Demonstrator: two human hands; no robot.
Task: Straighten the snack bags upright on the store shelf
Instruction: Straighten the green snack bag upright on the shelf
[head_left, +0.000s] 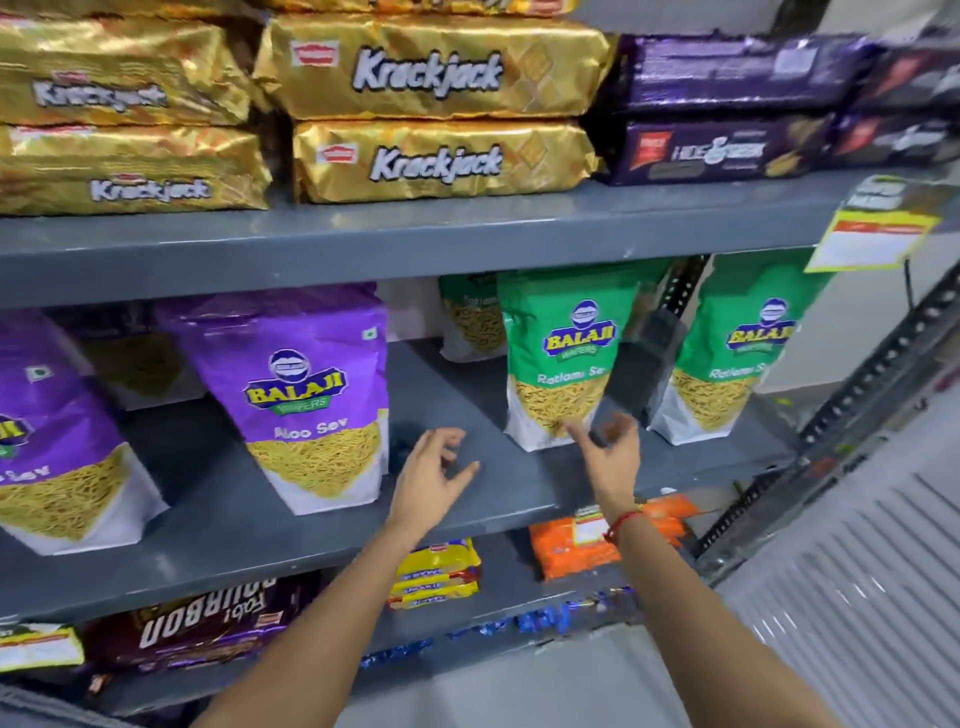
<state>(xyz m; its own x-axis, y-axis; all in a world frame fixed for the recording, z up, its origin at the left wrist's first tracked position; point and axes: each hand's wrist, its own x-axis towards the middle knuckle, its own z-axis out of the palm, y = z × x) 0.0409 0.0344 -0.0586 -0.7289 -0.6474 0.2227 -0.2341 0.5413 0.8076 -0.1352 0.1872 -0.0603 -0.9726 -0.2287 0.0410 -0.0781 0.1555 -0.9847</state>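
Observation:
On the grey middle shelf (467, 499) stand two purple Aloo Sev bags, one at the left edge (57, 431) and one further right (311, 395). Two green Ratlami Sev bags stand upright to the right, one in the middle (563, 353) and one at the far right (737, 343); another green bag (470, 317) sits behind. My left hand (434, 475) hovers with fingers apart over the bare gap between purple and green bags. My right hand (613, 452) is just below the middle green bag's base, fingers loosely spread, holding nothing.
Gold Krackjack packs (431, 73) and dark purple biscuit packs (727, 150) fill the shelf above. Below lie yellow packs (439, 571), an orange pack (576, 551) and a brown Bourbon pack (202, 623). A perforated metal upright (852, 405) and a yellow price tag (872, 228) are at right.

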